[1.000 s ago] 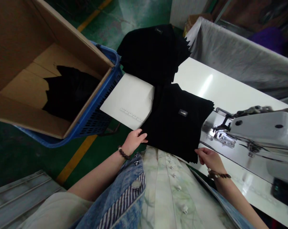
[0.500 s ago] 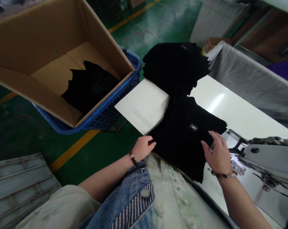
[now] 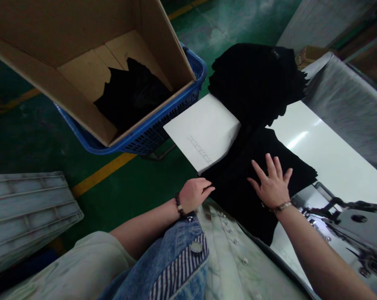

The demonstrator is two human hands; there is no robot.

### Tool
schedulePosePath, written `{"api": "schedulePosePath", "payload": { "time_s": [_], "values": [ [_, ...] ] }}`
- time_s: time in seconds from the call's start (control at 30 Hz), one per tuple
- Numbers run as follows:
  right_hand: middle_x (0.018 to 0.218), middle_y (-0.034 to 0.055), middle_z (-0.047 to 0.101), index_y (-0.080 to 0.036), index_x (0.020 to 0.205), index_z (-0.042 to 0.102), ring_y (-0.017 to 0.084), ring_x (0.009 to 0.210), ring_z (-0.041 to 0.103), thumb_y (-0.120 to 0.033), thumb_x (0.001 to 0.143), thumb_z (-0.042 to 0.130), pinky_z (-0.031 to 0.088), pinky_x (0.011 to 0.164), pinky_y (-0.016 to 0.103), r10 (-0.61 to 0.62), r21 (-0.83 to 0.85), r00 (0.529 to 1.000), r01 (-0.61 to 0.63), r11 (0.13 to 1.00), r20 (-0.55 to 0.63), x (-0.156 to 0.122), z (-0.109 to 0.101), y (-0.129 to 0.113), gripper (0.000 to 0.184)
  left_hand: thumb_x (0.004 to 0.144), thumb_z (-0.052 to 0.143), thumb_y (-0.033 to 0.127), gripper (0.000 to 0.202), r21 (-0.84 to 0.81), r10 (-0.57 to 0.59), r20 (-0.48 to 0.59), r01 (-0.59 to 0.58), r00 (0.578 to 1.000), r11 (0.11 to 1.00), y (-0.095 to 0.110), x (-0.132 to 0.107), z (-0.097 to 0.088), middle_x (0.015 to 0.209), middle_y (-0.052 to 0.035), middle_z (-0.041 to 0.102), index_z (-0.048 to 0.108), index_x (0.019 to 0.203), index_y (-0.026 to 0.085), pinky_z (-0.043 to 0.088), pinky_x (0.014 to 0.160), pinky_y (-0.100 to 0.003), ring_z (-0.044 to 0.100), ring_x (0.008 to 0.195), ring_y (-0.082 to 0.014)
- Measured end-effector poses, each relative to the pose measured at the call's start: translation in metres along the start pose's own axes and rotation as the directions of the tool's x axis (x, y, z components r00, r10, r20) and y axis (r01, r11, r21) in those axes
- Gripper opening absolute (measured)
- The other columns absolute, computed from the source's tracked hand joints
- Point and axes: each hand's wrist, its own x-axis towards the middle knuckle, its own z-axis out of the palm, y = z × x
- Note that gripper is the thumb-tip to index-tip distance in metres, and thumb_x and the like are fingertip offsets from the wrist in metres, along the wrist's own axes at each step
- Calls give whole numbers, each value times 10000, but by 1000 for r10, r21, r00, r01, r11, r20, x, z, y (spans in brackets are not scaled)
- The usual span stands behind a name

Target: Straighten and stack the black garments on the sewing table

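Observation:
A flat stack of black fabric pieces [image 3: 238,183] lies on the near corner of the white table [image 3: 319,154]. My right hand [image 3: 271,185] lies flat on top of it, fingers spread. At the stack's near left edge my left hand [image 3: 194,193] has its fingers curled on the fabric. A taller pile of black fabric [image 3: 257,81] sits just behind, at the table's far end.
A cardboard box [image 3: 82,62] with black fabric inside rests in a blue plastic basket [image 3: 151,133] to the left. A sewing machine [image 3: 353,225] stands at the right. A grey cloth bin [image 3: 347,104] borders the table's far side. Grey crate at lower left.
My right hand moved from the stack's right corner onto its top and flattened out, covering the small label. The left hand stayed at the left edge. The view shifted left.

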Motion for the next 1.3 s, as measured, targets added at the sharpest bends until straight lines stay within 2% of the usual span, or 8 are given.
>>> {"api": "schedulePosePath", "payload": {
  "time_s": [0.17,0.27,0.4,0.57,0.87,0.97,1.1,1.3],
  "values": [
    [1307,93,438,-246,1229,484,206,954,549,-91,834,388,461,801,362,-351,273,936,340,900,-11,4,-29,-42,435,845,481,320,232,44,126,61,-129,990,991,11,-10,5,693,-54,582,628,748,168,354,616,-253,511,673,-156],
    [1074,102,601,-187,1016,615,179,810,585,-101,848,346,496,689,310,-470,392,882,423,817,28,5,-30,-58,328,856,457,357,262,-35,179,53,-178,982,983,10,-12,4,741,-58,597,639,808,175,382,655,-248,532,708,-158],
    [951,98,613,-143,888,600,144,776,591,-113,863,345,507,653,238,-424,421,906,381,823,7,11,-28,-58,258,869,425,246,220,-127,-47,-206,21,978,992,-9,0,-4,877,-61,579,618,920,156,410,727,-244,542,762,-147],
    [906,81,597,-145,842,576,123,682,596,-112,840,368,494,545,198,-422,414,906,378,828,18,23,-31,-57,211,776,591,251,184,-74,-125,-182,113,975,991,-25,18,-7,871,-49,554,649,919,151,417,684,-249,532,741,-151],
    [1141,102,564,-140,864,573,136,702,618,-103,837,367,490,515,212,-399,342,916,364,866,36,35,-28,-70,212,709,649,130,27,-126,-25,-316,-16,949,992,-18,18,-5,786,-26,542,641,730,147,399,605,-217,508,669,-116],
    [1210,109,528,-140,832,557,129,665,616,-84,830,371,489,495,219,-424,341,906,395,853,12,36,-28,-69,194,728,634,141,12,-133,97,-363,-154,927,979,-11,11,-2,787,-25,550,632,718,148,404,601,-203,519,671,-106],
    [1020,107,612,-150,835,524,146,678,607,-77,831,381,502,530,236,-506,391,862,477,787,-35,31,-26,-62,161,778,604,214,89,-181,290,-332,-362,898,914,-3,4,2,758,-22,568,640,743,141,422,636,-194,541,689,-101],
    [889,105,583,-139,958,478,159,694,585,-8,746,365,512,542,249,-453,411,888,444,796,-81,20,-22,-50,273,736,647,184,52,-92,-3,-273,-23,962,995,-16,6,5,778,-9,559,627,761,144,420,611,-206,532,667,-107]
  ]
}}
